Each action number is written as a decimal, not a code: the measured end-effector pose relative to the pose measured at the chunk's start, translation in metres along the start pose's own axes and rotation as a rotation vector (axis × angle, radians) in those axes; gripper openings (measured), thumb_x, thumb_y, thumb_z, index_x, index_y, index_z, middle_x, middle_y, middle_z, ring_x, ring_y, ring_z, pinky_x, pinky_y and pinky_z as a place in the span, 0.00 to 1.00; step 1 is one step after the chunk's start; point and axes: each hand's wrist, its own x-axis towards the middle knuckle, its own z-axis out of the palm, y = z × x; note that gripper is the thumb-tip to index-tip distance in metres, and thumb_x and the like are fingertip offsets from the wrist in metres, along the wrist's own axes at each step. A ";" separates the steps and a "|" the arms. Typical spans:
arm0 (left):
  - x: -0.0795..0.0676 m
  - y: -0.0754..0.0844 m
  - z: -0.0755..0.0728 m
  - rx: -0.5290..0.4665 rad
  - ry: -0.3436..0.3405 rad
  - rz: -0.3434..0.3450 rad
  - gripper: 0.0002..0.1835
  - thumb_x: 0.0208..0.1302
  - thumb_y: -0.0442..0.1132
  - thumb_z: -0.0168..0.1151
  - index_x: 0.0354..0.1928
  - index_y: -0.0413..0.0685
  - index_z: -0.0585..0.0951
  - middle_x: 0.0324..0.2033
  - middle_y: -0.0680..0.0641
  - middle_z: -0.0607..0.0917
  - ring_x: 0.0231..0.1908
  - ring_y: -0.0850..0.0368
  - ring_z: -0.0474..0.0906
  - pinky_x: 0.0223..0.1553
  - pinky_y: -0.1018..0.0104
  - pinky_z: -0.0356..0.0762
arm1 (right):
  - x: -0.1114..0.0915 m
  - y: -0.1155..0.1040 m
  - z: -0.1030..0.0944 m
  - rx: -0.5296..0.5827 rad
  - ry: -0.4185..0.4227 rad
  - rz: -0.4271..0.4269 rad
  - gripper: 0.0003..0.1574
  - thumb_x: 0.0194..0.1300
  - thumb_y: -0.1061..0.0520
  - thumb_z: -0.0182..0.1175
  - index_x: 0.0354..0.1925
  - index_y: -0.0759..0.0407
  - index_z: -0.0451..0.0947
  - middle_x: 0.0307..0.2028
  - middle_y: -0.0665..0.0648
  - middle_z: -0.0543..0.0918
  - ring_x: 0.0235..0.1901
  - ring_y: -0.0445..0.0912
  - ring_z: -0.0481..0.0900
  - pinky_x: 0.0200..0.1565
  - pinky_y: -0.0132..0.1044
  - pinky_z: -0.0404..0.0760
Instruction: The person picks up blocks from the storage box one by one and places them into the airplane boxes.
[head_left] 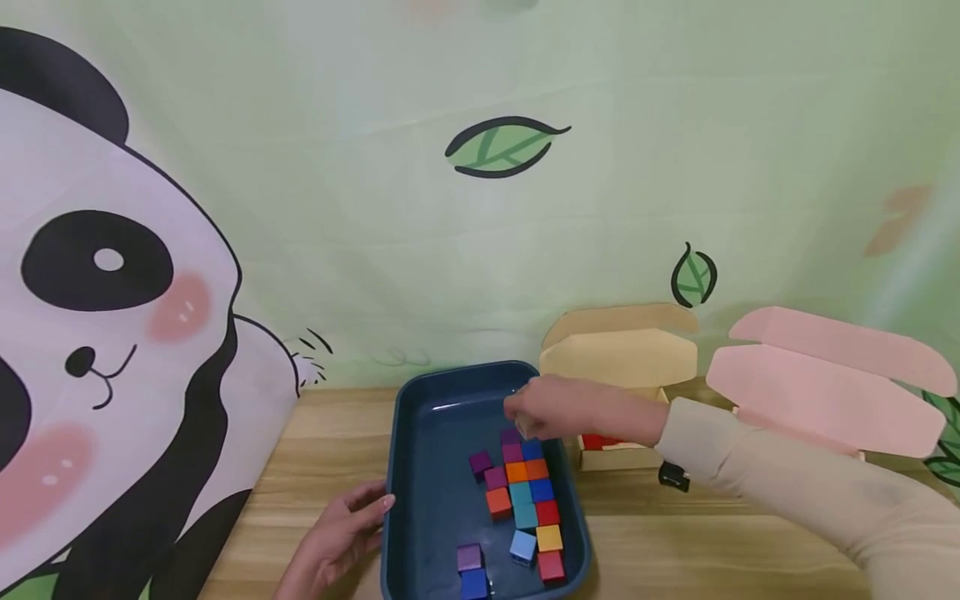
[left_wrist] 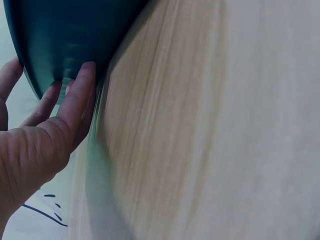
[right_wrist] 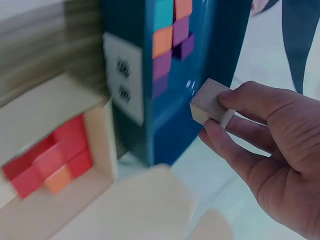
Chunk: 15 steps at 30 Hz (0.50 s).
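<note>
My right hand (head_left: 546,406) is over the far right part of the dark blue tray (head_left: 420,467). In the right wrist view its thumb and fingers pinch a pale wooden cube (right_wrist: 209,101); the head view hides this cube. Below lie colored cubes, among them an orange cube (head_left: 498,502), a light blue cube (head_left: 522,547) and a red cube (head_left: 551,567), mostly along the tray's right side. A purple cube (head_left: 469,556) touches a blue one nearer me. My left hand (head_left: 339,537) rests against the tray's left outer wall, its extended fingers (left_wrist: 75,102) touching it.
Right of the tray stands an open cream box (head_left: 618,358) holding several red cubes (right_wrist: 52,155) and an orange one. An open pink box (head_left: 825,400) is farther right. Behind the wooden table (head_left: 675,542) hangs a green panda-print cloth (head_left: 360,208).
</note>
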 end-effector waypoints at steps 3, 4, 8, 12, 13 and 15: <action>0.000 0.001 0.001 0.000 0.001 0.010 0.38 0.73 0.41 0.63 0.74 0.29 0.59 0.52 0.44 0.81 0.48 0.55 0.81 0.51 0.57 0.82 | -0.015 0.016 -0.004 0.001 0.024 0.066 0.16 0.64 0.63 0.69 0.50 0.62 0.79 0.37 0.54 0.87 0.39 0.47 0.85 0.45 0.35 0.84; 0.000 0.001 0.001 0.001 0.001 0.012 0.37 0.73 0.41 0.63 0.74 0.29 0.59 0.52 0.44 0.81 0.48 0.55 0.81 0.50 0.58 0.82 | -0.019 0.021 -0.004 -0.006 0.035 0.080 0.16 0.63 0.63 0.69 0.49 0.62 0.80 0.36 0.54 0.87 0.38 0.47 0.84 0.45 0.36 0.84; -0.001 0.000 0.002 -0.007 0.001 0.019 0.37 0.73 0.40 0.63 0.73 0.28 0.59 0.50 0.46 0.82 0.47 0.55 0.81 0.50 0.58 0.82 | -0.035 0.043 0.000 -0.062 0.079 0.118 0.04 0.63 0.66 0.66 0.37 0.60 0.80 0.25 0.52 0.81 0.26 0.45 0.77 0.34 0.33 0.80; -0.002 0.000 0.001 -0.013 -0.014 0.028 0.36 0.73 0.40 0.62 0.73 0.28 0.59 0.49 0.46 0.82 0.47 0.56 0.81 0.49 0.59 0.82 | -0.052 0.059 0.008 -0.163 0.100 0.124 0.10 0.59 0.70 0.60 0.27 0.58 0.74 0.17 0.50 0.70 0.19 0.43 0.66 0.25 0.30 0.66; -0.002 0.000 0.001 -0.015 -0.020 0.033 0.36 0.73 0.40 0.62 0.73 0.28 0.59 0.49 0.46 0.83 0.47 0.56 0.81 0.49 0.59 0.82 | -0.056 0.062 0.011 -0.211 0.109 0.118 0.10 0.58 0.70 0.60 0.26 0.58 0.74 0.18 0.50 0.69 0.19 0.43 0.65 0.25 0.29 0.65; -0.003 -0.001 0.001 -0.013 -0.024 0.035 0.35 0.73 0.39 0.62 0.73 0.28 0.59 0.50 0.46 0.82 0.47 0.56 0.81 0.49 0.59 0.82 | -0.065 0.065 0.017 -0.302 0.127 0.110 0.09 0.57 0.70 0.62 0.26 0.59 0.74 0.19 0.51 0.68 0.20 0.43 0.65 0.25 0.30 0.64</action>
